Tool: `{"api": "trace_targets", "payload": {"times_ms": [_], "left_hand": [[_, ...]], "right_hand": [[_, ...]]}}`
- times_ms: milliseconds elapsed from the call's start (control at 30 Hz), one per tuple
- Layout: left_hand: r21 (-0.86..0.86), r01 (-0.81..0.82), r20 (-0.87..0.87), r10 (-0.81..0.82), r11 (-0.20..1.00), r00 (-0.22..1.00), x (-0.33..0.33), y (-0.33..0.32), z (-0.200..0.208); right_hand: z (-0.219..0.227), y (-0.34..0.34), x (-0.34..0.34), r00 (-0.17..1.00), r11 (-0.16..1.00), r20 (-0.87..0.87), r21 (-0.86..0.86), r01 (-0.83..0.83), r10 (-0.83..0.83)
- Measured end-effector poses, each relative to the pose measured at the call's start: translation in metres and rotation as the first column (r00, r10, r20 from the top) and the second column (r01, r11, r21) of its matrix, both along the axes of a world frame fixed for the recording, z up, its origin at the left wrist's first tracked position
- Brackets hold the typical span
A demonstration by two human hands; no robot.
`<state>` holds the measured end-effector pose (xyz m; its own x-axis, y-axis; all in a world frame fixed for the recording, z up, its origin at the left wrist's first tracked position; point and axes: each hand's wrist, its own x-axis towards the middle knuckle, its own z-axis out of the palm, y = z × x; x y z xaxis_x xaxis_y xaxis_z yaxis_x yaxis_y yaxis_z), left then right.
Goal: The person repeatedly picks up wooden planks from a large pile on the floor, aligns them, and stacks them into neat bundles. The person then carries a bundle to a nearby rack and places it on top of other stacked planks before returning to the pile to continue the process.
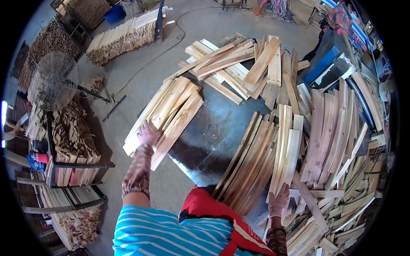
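My left hand point(148, 134), in a pale glove with a patterned sleeve, lies with fingers stretched over a pile of light wooden boards point(176, 100). This pile sits at the left edge of a dark metal table point(213, 123). On the right, my gloved right hand point(279, 200) is closed round the near end of a few long pale boards point(287, 149). Its fingertips show on top of the wood; the thumb is hard to make out. Directly left of these boards is a row of darker boards point(250, 164) lying side by side.
Loose boards point(230, 59) lie crossed at the table's far side. More boards point(326, 132) and a heap of offcuts point(346, 217) fill the right, near a blue machine point(326, 57). A standing fan point(54, 81) and wood stacks point(121, 38) stand left; a cable point(181, 36) crosses the floor.
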<state>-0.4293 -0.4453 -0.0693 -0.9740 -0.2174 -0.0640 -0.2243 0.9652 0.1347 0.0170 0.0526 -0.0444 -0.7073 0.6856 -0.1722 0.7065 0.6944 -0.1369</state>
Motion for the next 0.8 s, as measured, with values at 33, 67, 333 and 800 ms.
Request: {"api": "trace_targets", "payload": {"times_ms": [33,67,333,800], "left_hand": [[-0.046,0.053,0.152,-0.046,0.998,0.987,-0.007,0.001,0.008],[-0.024,0.078,0.283,-0.068,0.997,0.957,-0.014,0.021,0.038],[-0.091,0.054,0.328,-0.021,0.994,0.945,-0.039,0.01,0.028],[0.063,0.079,0.189,-0.089,0.995,0.978,-0.013,-0.01,0.058]], "right_hand": [[0.005,-0.003,-0.004,0.999,0.999,-0.038,-0.023,-0.034,0.033],[0.018,-0.011,-0.011,0.993,0.996,-0.107,-0.061,-0.06,0.053],[0.002,0.001,-0.008,0.999,0.997,-0.05,-0.072,0.004,-0.008],[0.006,-0.022,-0.01,0.986,0.994,-0.144,-0.068,-0.091,0.081]]}}
